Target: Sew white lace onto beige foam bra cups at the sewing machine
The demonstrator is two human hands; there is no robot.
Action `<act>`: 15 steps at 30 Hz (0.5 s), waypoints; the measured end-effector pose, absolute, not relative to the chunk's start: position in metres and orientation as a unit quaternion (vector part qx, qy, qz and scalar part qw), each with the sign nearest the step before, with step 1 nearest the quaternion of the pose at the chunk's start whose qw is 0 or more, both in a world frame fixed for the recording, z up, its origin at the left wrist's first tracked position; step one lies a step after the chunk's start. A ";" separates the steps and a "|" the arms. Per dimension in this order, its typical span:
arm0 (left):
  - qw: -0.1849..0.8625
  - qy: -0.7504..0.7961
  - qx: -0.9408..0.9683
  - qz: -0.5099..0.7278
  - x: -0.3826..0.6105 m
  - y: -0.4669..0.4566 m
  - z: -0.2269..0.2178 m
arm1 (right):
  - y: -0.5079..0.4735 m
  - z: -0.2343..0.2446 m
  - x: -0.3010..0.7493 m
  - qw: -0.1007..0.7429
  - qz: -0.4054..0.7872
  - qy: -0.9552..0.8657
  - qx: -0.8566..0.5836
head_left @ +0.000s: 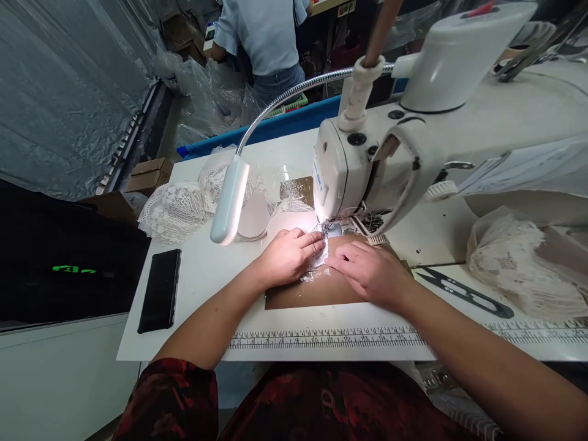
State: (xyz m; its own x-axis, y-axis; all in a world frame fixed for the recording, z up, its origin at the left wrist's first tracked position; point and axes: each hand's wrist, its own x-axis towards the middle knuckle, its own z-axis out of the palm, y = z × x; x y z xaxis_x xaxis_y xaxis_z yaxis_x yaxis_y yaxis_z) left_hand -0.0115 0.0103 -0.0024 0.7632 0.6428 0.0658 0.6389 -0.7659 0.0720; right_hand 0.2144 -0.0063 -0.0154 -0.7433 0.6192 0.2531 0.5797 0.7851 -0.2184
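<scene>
My left hand [288,254] lies on a small piece of white lace [320,256] just in front of the sewing machine's presser foot [331,229], fingers together and pressing the lace down. My right hand [370,271] rests flat beside it on the brown sheet [307,294], its fingertips touching the lace edge. The white sewing machine [413,147] stands over both hands. A padded white cup [289,220] lies just behind my left hand.
A gooseneck lamp [228,202] hangs over the table's left part. A pile of lace pieces [177,211] lies at back left, a black phone [160,289] at left, thread snips [463,293] and bagged lace [523,269] at right. A person [264,37] stands beyond the table.
</scene>
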 end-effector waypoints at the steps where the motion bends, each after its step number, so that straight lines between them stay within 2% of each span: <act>1: 0.021 0.342 0.938 0.042 -0.011 0.010 -0.003 | -0.006 -0.015 0.214 0.157 0.065 -0.932 -0.321; 15: 0.015 0.340 0.939 0.055 -0.012 0.012 -0.007 | -0.004 -0.012 0.213 0.148 0.043 -0.928 -0.339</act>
